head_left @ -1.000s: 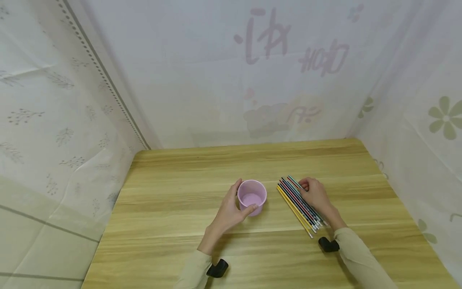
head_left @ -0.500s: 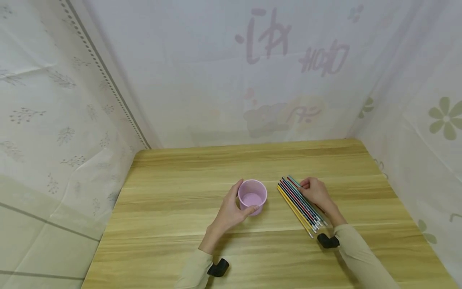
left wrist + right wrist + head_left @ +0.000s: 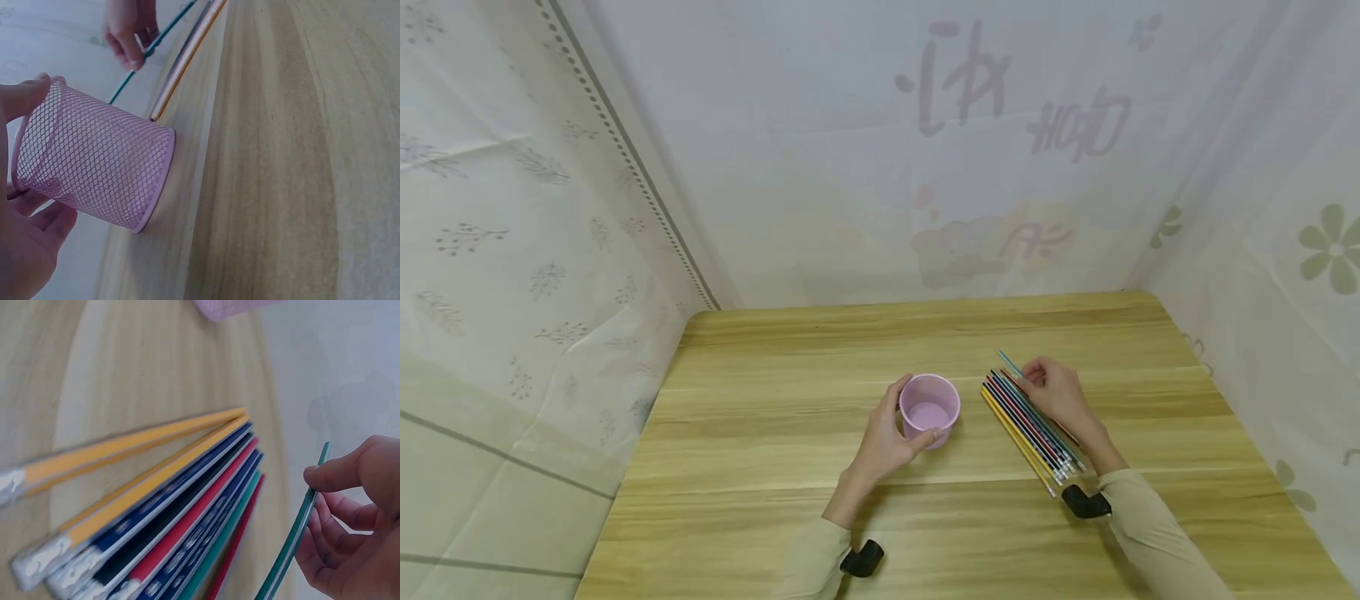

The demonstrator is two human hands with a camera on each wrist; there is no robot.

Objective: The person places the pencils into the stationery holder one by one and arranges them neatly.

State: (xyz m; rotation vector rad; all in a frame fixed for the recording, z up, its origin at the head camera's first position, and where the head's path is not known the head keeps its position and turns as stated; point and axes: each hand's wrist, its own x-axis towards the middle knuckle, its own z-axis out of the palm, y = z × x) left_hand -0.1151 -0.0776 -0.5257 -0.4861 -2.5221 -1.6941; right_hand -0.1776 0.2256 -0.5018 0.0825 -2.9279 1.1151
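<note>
A pink mesh pencil cup (image 3: 928,412) stands upright on the wooden table, its inside bare in the head view. My left hand (image 3: 883,437) grips it from the left, thumb at the front of the rim and fingers round the far side. My right hand (image 3: 1054,390) pinches a green pencil (image 3: 299,528) between thumb and fingers, raised above the others in the right wrist view. Beneath and left of that hand lies a row of pencils (image 3: 1026,429) in yellow, dark blue, red and green. Their eraser ends point toward me.
The wooden table (image 3: 760,400) runs back to a pale printed curtain (image 3: 820,167). More patterned cloth (image 3: 512,275) hangs along the left side, and flowered cloth (image 3: 1277,275) along the right. A black wrist device (image 3: 861,558) sits by each sleeve.
The green pencil has risen out of the row in my right hand, its far end now beyond the other pencils. My left hand keeps its hold on the cup.
</note>
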